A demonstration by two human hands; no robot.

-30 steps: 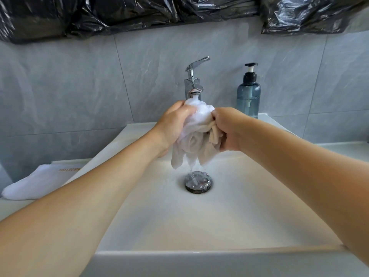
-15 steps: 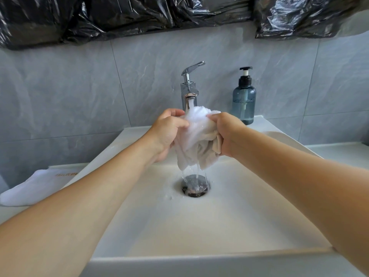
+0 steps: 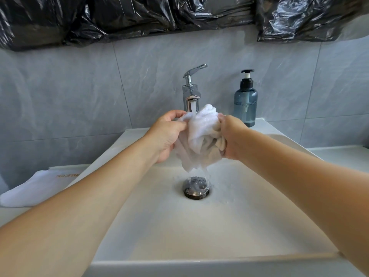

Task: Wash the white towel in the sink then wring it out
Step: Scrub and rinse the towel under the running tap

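Your left hand and right hand each grip 1 side of the bunched towel between them, under the tap, hanging toward the drain.

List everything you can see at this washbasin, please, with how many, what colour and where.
white terry towel: one, white, bunched under the running tap above the drain
chrome lever faucet: one, silver, at the back of the basin, water running
white rectangular ceramic sink: one, white, centre
round dark metal drain: one, dark, on the basin floor, water falling on it
blue translucent pump bottle: one, blue with black pump, back rim, right of the faucet
white folded cloth: one, white, on the counter left of the sink
black plastic sheeting: black, along the top of the wall
grey wall tiles: grey, behind the sink
left hand: gripping the towel's left side
right hand: gripping the towel's right side
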